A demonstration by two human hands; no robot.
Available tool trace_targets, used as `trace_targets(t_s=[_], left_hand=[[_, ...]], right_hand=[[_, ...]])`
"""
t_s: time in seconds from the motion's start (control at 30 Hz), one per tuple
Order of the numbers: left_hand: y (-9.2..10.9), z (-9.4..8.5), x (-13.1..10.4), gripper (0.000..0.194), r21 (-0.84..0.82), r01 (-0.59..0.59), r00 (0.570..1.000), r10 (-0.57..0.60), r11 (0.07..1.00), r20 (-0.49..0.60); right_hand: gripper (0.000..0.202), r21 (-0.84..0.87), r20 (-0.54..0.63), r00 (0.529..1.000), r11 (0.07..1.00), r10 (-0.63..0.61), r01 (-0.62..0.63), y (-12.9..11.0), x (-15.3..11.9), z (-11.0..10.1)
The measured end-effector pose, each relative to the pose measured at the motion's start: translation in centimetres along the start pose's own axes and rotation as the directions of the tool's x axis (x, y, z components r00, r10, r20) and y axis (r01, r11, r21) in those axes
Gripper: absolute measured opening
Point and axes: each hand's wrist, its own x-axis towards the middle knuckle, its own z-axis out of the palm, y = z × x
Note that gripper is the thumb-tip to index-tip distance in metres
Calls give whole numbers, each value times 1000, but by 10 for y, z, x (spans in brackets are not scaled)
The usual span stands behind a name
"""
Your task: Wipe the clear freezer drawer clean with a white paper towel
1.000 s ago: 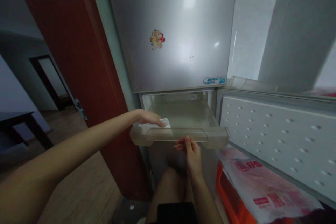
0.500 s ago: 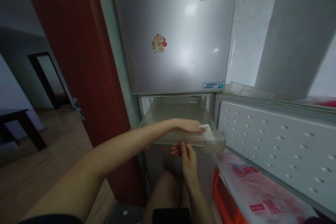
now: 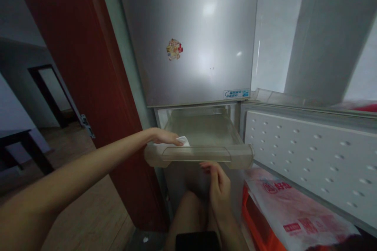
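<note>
A clear plastic freezer drawer (image 3: 241,156) is pulled out of the lower part of a fridge. My left hand (image 3: 165,136) reaches over the left part of its front panel, with its fingers closed on a white tissue (image 3: 183,140). The tissue lies against the inner side of the panel, partly hidden by the hand and the cloudy plastic. Below the panel, my right hand (image 3: 219,184) has its fingers bent at the lower edge of the drawer, right of the middle. Its fingertips are partly hidden there.
The freezer door (image 3: 306,157) stands swung out to the right. Beneath it are an orange crate (image 3: 256,219) and a white plastic bag with red print (image 3: 297,208). A red-brown door (image 3: 88,66) stands at the left. The closed upper fridge door (image 3: 200,47) rises above the drawer.
My left hand has moved with the tissue along the drawer front, from the right part to the left. My right hand has shifted slightly right and lower, its thumb off the panel's face.
</note>
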Motion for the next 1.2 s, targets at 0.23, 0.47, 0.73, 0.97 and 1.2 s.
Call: trace_targets(t_s=[0.23,0.47,0.73,0.97,1.2], left_hand=[[17,5,-2,41,180,24,999,-15,983,-52],[81,33,48,36,138,-136,990,138,981,-7],[108,51,78,36,-20,-275,961,275,961,28],[62,24,47,32,-193,-169,978,189,967,88],[10,0,0,26,-63,59,997,-62,996,-45]], right_hand=[[23,-407,-244,875,864,-417,298,8,4,-22],[51,-599,-217,872,765,-439,236,29,14,-30],[63,-611,-159,914,764,-374,206,37,14,-34],[63,-612,-170,902,760,-396,218,40,16,-34],[63,-621,-168,902,753,-397,216,42,16,-34]])
